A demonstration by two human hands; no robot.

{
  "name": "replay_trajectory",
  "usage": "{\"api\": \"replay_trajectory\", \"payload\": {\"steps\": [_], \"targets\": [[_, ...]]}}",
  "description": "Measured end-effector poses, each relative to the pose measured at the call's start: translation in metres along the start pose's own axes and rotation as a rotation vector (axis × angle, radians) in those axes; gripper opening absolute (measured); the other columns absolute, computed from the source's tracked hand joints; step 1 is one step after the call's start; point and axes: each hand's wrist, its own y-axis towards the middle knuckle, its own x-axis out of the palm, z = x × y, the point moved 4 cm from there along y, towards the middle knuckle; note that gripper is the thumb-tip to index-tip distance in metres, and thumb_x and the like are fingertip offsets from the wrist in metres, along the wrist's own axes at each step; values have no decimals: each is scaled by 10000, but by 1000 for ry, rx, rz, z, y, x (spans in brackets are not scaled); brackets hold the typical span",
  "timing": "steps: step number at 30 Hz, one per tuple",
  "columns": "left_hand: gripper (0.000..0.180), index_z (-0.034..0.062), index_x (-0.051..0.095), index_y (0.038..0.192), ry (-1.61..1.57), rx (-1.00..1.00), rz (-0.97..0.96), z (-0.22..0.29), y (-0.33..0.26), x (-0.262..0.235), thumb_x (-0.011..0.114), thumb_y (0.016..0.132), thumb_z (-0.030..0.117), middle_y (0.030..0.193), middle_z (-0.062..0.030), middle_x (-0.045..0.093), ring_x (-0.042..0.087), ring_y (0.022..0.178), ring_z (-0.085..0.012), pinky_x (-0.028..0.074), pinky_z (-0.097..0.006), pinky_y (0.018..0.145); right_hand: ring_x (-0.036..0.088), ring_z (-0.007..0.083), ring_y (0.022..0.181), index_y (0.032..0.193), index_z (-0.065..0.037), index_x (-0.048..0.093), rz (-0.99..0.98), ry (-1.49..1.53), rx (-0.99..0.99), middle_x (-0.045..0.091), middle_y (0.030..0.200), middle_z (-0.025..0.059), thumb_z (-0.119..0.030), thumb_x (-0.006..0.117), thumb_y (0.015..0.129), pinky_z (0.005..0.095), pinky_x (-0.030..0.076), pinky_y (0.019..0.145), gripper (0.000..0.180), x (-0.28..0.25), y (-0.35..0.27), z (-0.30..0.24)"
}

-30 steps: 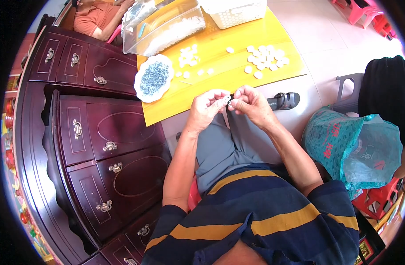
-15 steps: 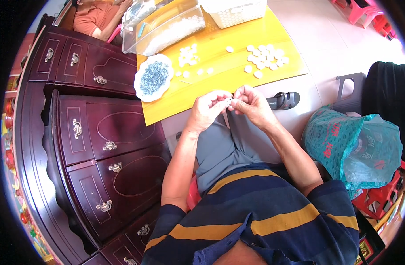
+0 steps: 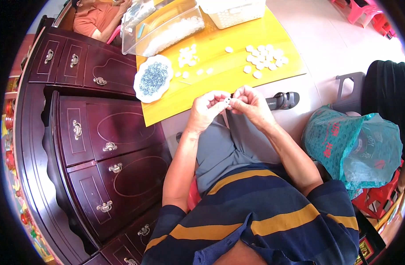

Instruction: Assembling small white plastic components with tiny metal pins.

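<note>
The small white piece (image 3: 227, 100) sits between the left hand (image 3: 207, 109) and right hand (image 3: 254, 107), both pinching it, neither clearly nearer (its long axis is too small to tell); the white dish (image 3: 148, 98) lies ahead-left of them.

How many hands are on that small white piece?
2: the left hand at the left of the small white piece, the right hand at its right. Fingers partly hide the piece; no other hand shows there.
</note>
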Motion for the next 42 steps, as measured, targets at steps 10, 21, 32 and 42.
{"api": "replay_trajectory", "payload": {"steps": [10, 21, 32, 42], "targets": [[200, 0, 674, 1151, 18, -8, -6, 1, 1, -1, 674, 959, 58, 966, -36, 713, 686, 861, -99, 534, -222, 744, 662, 77, 830, 1013, -55, 584, 16, -26, -37, 681, 930, 24, -73, 679, 976, 211, 542, 734, 104, 1, 0, 0], [179, -7, 688, 1121, 87, 23, 22, 1, 1, -1, 688, 945, 31, 944, -14, 693, 645, 830, -76, 537, -215, 757, 649, 73, 793, 1012, -60, 587, 59, -32, -38, 677, 909, 16, -81, 688, 974, 209, 534, 722, 110, 2, -2, 3], [659, 15, 610, 1289, 710, 269, 170, 29, -5, 23, 869, 697, 147, 1184, -115, 646, 677, 917, -248, 572, -351, 802, 636, 75, 745, 986, -22, 566, 173, 119, -95, 690, 858, 44, -24, 687, 952, 218, 532, 686, 126, 7, -3, 3], [362, 31, 693, 1139, 1040, 495, 238, 30, -8, 34, 746, 805, 161, 1061, -131, 704, 685, 966, -333, 554, -419, 845, 632, 70, 735, 957, -55, 601, 185, 155, -38, 682, 830, 21, -66, 699, 940, 198, 504, 677, 100, 3, -2, 10]]}}
